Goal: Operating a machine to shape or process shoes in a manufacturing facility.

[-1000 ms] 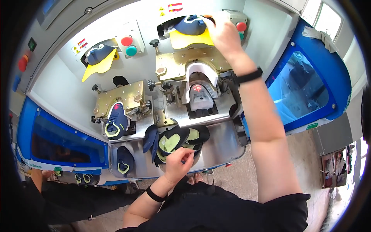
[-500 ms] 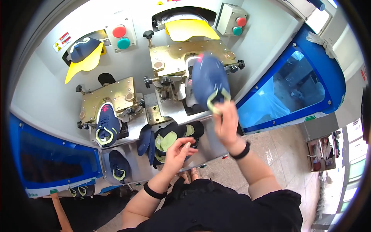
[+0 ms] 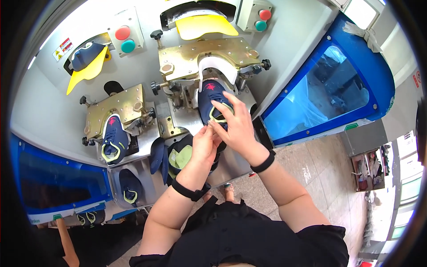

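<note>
A navy shoe upper point(image 3: 207, 103) with a red mark and a lime-lined collar lies sole side down at the right-hand station, its toe inside the white curved mould point(image 3: 220, 66). My right hand point(image 3: 239, 127) grips it from the right, fingers bent over the laces and collar, thumb by the heel. At the heel end, my left hand point(image 3: 205, 143) has thumb and fingers closed on the shoe's back edge; that contact is partly hidden. Another navy shoe upper point(image 3: 114, 140) sits in the left-hand station. Below my hands lie several dark uppers with a lime lining point(image 3: 181, 156).
Brass plates point(image 3: 178, 60) with black knobs top both stations. Red and green buttons point(image 3: 128, 45) sit on the wall beside yellow flaps point(image 3: 207, 26). Blue window panels point(image 3: 327, 95) flank the machine. One navy upper point(image 3: 129, 183) rests on the front ledge. Another person's arm point(image 3: 66, 240) shows lower left.
My right hand has brought the shoe upper down and left, into the right-hand station. My left hand has moved up from the pile of uppers to the shoe's heel. The view has shifted slightly.
</note>
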Motion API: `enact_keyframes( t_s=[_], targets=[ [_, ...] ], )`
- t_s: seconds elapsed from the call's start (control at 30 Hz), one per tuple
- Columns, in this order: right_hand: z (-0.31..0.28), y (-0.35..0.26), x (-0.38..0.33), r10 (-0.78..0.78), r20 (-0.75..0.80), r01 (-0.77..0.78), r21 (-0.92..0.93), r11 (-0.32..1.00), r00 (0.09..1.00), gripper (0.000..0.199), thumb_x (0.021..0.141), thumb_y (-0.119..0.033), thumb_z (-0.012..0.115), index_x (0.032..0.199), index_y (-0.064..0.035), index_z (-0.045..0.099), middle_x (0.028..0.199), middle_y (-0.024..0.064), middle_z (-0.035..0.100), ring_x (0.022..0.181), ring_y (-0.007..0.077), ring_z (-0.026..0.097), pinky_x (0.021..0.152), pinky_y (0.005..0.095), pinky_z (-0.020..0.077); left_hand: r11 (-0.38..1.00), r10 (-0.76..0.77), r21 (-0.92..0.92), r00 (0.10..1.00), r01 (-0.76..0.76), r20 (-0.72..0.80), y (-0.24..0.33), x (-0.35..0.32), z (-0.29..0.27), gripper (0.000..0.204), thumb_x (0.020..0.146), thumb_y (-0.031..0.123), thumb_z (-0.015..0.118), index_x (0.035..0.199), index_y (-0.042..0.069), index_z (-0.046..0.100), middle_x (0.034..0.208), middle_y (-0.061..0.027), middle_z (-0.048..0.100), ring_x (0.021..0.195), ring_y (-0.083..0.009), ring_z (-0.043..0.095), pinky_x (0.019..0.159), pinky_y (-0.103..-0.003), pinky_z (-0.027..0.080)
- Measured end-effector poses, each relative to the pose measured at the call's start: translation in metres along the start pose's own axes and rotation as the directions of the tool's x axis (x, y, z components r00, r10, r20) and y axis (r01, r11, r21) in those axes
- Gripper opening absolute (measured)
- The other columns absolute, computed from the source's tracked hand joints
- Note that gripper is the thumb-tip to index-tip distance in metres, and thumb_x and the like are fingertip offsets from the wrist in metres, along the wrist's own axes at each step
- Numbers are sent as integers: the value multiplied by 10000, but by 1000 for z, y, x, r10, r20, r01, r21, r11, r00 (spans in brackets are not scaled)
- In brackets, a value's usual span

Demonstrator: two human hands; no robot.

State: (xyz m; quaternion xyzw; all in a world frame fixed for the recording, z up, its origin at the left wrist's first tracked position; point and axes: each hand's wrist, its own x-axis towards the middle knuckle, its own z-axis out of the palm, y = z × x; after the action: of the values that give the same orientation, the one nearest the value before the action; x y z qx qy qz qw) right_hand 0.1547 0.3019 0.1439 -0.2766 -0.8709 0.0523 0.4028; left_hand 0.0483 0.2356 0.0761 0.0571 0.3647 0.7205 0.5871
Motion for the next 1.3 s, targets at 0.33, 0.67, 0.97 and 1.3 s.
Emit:
enact_keyframes(
  t_s=[0.33,0.67,0.97,1.3],
  targets=[
    [20,24,4,0,147,-30,204,978,989,393,890,-270,653,1250,-118,614,1322,136,584,1301,402,465,1090,473,394,998,51,-25,994,-54,-102,-13,1,14,352,1004,303,593,1195,14,534,1086,-89,655,961,-196,666,836,-357,554],
    [22,27,6,-24,100,0,235,972,995,348,890,-240,648,1207,-99,624,1290,152,590,1263,404,487,1072,470,406,998,64,6,990,-63,-130,-9,4,16,370,979,315,635,1186,24,541,1060,-84,665,949,-199,666,823,-355,552],
    [21,26,7,-8,116,-20,231,973,993,351,887,-233,649,1206,-89,623,1280,172,587,1247,415,493,1068,473,406,999,51,22,989,-48,-139,-8,5,17,330,981,306,635,1152,35,555,1039,-79,667,903,-194,672,789,-342,557],
    [17,26,11,-10,173,-20,171,985,985,354,916,-264,616,1232,-106,597,1315,158,563,1259,393,497,1065,475,406,996,41,82,984,-26,-175,-8,5,17,315,1009,319,579,1196,67,576,1089,-67,676,953,-174,667,837,-336,552]
  ],
)
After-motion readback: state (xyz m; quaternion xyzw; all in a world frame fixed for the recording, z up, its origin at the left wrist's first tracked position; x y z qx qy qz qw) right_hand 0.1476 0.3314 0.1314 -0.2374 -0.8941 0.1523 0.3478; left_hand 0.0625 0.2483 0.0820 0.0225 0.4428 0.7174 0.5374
